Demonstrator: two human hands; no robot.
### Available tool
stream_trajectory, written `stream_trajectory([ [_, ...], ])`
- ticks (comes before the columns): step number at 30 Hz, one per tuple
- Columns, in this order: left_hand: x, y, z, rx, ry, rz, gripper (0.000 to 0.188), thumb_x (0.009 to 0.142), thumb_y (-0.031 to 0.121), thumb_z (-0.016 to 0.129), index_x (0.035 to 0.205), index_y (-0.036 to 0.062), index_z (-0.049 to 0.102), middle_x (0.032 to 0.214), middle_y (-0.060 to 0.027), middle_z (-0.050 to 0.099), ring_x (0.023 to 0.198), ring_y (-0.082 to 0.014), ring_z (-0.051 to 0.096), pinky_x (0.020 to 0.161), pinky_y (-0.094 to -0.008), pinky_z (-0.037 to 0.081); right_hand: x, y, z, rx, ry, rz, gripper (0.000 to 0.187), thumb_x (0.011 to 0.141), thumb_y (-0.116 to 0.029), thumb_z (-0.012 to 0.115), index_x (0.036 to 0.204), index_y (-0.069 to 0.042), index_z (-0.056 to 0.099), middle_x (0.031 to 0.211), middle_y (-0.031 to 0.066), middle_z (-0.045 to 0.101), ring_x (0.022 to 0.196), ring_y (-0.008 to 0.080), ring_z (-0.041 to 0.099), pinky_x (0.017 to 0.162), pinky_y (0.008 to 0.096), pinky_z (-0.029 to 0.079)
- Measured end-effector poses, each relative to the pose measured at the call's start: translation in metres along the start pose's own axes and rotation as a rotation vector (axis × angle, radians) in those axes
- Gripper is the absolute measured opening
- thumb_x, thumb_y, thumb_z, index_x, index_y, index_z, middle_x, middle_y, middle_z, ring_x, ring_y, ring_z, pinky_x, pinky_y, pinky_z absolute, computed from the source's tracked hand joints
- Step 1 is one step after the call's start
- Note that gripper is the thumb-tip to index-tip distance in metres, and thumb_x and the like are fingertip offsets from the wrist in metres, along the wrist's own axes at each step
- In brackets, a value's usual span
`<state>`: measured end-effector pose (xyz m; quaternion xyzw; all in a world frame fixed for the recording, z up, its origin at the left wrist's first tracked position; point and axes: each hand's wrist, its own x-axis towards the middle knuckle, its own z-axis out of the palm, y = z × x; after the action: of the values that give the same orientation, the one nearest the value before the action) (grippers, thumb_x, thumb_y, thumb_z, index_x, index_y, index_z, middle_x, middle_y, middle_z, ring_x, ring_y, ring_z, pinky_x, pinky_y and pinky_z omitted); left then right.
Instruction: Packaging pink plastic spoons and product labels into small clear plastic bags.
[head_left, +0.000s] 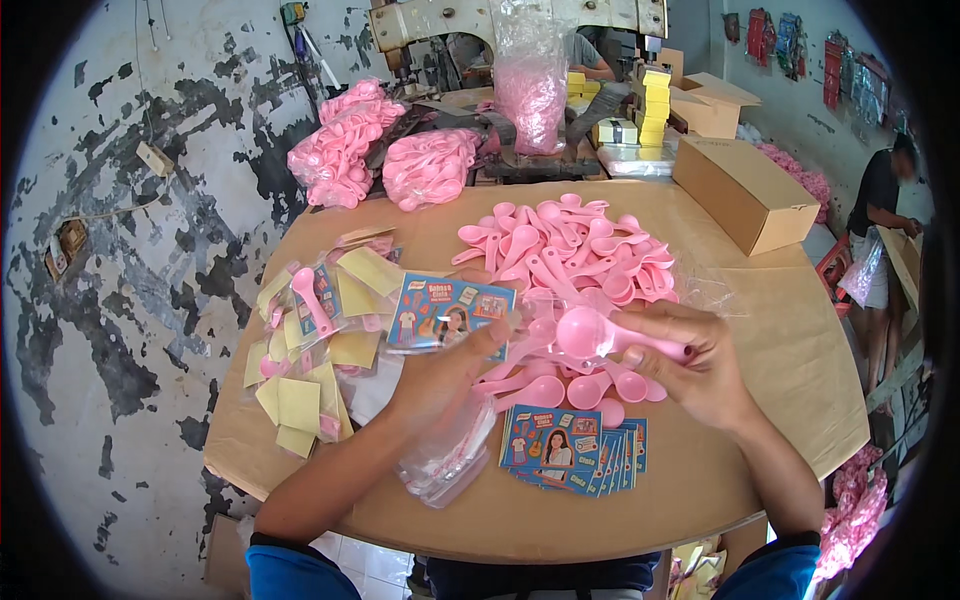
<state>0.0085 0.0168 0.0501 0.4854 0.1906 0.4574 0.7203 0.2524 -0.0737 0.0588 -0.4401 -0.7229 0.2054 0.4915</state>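
Note:
My left hand (458, 358) grips a small stack of blue printed cards (425, 308), held up over the table with the thumb across their right side. In my right hand (695, 355) is a pink measuring spoon (583, 333), pinched by its handle, the round bowl turned to the left. Both hands are raised near each other in front of a heap of loose pink spoons (560, 240). Below them lies a fanned pile of blue cards (575, 452). A stack of clear plastic bags (445, 465) rests beside it, partly under my left forearm.
Small packets with yellowish backs (300, 403) lie at left. Bagged pink spoons (430, 168) stand at the back, before a metal machine (430, 22). A cardboard box (745, 195) sits at the right rear, near yellow stacks (655, 105). Another person (885, 210) stands at far right.

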Motion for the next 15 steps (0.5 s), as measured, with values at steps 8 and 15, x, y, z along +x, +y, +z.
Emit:
stream_trajectory([
  [8,-0.036,-0.024,0.020,0.147,-0.067,-0.210,0.053,0.098,0.038,0.055,0.136,0.0046,0.039,0.136,-0.0087,0.048,0.126,-0.0204,0.047,0.107,-0.0359,0.039,-0.006,-0.031,0.010,0.151,-0.002,-0.039,0.025,0.085,-0.009,0.070,0.109,-0.002,0.067,0.091,0.0086,0.067,0.077,0.0109,0.059,0.064,0.0251,0.049],
  [15,-0.019,-0.013,0.025,-0.034,-0.063,-0.190,0.068,0.091,0.026,0.065,0.144,0.0053,0.028,0.147,-0.0156,0.035,0.134,-0.0257,0.039,0.111,-0.0433,0.033,-0.001,-0.056,-0.048,-0.277,0.423,-0.233,0.013,0.079,-0.002,0.071,0.092,-0.002,0.068,0.074,0.0035,0.062,0.058,0.0064,0.055,0.051,0.0216,0.043],
])
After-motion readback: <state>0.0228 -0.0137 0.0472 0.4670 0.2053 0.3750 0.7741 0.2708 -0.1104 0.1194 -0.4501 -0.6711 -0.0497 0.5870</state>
